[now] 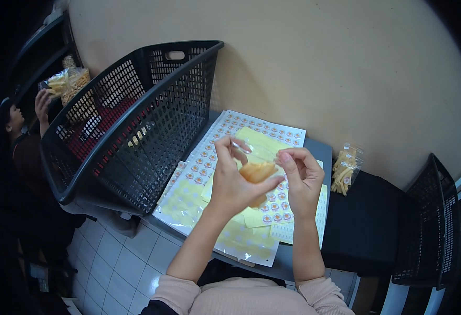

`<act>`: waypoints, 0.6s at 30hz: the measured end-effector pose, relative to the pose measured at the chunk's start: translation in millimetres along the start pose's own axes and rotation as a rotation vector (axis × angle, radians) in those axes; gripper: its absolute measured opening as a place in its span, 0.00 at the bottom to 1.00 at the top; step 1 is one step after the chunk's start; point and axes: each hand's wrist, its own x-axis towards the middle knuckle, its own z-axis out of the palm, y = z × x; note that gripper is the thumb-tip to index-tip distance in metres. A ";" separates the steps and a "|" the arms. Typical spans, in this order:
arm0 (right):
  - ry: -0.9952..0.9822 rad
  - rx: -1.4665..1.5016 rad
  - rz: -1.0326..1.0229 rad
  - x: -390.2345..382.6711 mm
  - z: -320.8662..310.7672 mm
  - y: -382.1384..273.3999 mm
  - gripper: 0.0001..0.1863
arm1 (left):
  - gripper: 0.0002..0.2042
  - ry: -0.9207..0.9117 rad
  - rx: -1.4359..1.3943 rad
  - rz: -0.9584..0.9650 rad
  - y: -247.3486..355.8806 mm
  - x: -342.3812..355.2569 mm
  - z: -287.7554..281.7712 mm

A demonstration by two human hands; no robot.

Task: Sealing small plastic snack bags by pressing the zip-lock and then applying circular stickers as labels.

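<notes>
My left hand (233,186) is wrapped round a small clear plastic bag (256,173) with golden-yellow snack pieces inside. My right hand (301,176) pinches the bag's top right part between thumb and finger. Beneath both hands lie overlapping sticker sheets (183,189), white and pale yellow with rows of small round labels, on a grey table (320,148). The lower part of the bag is partly hidden behind my left thumb.
A large black basket (162,89) stands at left; behind it a co-worker (18,136) holds bagged snacks (70,81) near a dark shelf (34,42). Snack packets (345,170) lie on a black surface (367,226) at right, beside another basket (430,226). A beige wall (335,63) backs everything.
</notes>
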 end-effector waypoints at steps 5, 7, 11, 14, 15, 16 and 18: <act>-0.043 0.046 0.120 -5.8 3.7 -2.3 0.06 | 0.20 -0.193 -0.596 -0.187 -24.2 -14.7 -17.0; -0.118 0.036 0.147 -6.8 3.5 -0.6 0.06 | 0.17 -0.215 -0.610 -0.265 -21.5 -12.9 -21.3; -0.016 0.093 0.143 -9.3 5.6 8.5 0.06 | 0.12 -0.188 -0.672 -0.311 -24.5 -11.8 -13.1; -0.123 0.124 0.201 -9.2 4.5 9.6 0.06 | 0.13 -0.139 -0.677 -0.270 -26.0 -11.0 -10.8; -0.160 0.100 0.192 -8.4 2.1 11.7 0.06 | 0.14 -0.115 -0.682 -0.240 -25.3 -9.2 -9.4; -0.197 0.076 0.183 -7.5 -0.2 13.4 0.06 | 0.14 -0.119 -0.685 -0.242 -24.3 -8.3 -7.6; -0.193 0.005 0.158 -6.4 -4.6 15.6 0.06 | 0.16 -0.125 -0.705 -0.222 -21.7 -7.3 -4.7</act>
